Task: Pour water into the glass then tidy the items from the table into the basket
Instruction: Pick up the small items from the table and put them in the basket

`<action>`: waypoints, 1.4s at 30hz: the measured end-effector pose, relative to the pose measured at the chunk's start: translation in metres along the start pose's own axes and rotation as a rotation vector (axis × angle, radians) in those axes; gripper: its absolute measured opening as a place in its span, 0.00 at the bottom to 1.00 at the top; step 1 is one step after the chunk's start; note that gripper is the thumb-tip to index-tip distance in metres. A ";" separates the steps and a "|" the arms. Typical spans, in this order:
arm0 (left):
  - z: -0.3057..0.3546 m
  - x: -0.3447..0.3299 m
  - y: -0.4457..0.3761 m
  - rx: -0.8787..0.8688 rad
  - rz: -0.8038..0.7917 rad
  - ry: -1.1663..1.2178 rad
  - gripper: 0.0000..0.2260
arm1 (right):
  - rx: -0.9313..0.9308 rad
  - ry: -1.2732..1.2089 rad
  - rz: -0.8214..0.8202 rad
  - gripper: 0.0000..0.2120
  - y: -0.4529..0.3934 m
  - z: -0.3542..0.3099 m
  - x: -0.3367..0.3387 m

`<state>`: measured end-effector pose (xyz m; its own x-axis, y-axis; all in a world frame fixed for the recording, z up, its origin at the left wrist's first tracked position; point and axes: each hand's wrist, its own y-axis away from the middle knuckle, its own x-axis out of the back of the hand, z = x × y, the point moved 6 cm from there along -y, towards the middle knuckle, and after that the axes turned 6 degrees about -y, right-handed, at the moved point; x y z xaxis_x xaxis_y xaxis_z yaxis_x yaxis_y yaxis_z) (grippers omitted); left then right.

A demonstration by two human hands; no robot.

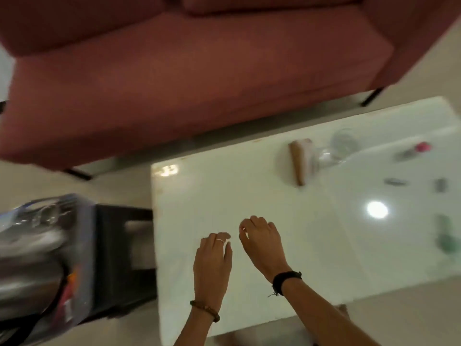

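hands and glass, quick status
Left hand and right hand empty, open over bare white table. Glass far right, untouched, beside brown roll. Basket off the table's left edge. Nothing in the way.

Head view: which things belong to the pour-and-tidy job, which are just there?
Job:
- glass
- basket, left of the table
- small blurred items
- white table
- left hand and right hand, both empty

Just there:
- red sofa
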<state>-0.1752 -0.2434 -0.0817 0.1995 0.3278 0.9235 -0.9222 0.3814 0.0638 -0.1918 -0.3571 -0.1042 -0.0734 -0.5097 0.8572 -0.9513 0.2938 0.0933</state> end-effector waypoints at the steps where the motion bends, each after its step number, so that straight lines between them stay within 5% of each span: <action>1: 0.045 -0.014 -0.005 -0.095 -0.041 -0.017 0.09 | -0.067 0.015 0.001 0.04 0.009 0.042 0.024; 7: 0.273 -0.126 -0.005 -0.364 -0.269 -0.043 0.07 | -0.367 0.065 0.049 0.10 0.075 0.287 0.148; 11: 0.366 -0.197 -0.017 -0.436 -0.320 -0.091 0.11 | -0.500 0.054 0.121 0.10 0.103 0.407 0.210; 22: 0.469 -0.303 -0.082 -0.436 -0.385 -0.193 0.25 | -0.953 -0.627 0.438 0.09 0.088 0.574 0.230; 26: 0.478 -0.336 -0.101 -0.468 -0.319 -0.203 0.18 | -0.951 -0.552 0.370 0.16 0.053 0.603 0.212; 30: 0.475 -0.352 -0.109 -0.399 -0.321 -0.061 0.07 | -0.943 -0.468 0.358 0.07 0.047 0.614 0.194; 36: 0.447 -0.323 -0.093 0.163 -0.419 0.564 0.02 | -0.946 -0.849 0.550 0.07 0.070 0.568 0.200; 42: 0.369 -0.235 -0.050 0.469 -0.350 0.815 0.05 | -0.835 -0.987 0.469 0.04 0.075 0.455 0.194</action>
<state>-0.2979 -0.6583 -0.1627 0.4885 0.8213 0.2946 -0.7708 0.2480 0.5868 -0.4138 -0.8017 -0.1617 -0.8489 -0.4837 0.2131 -0.3437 0.8114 0.4727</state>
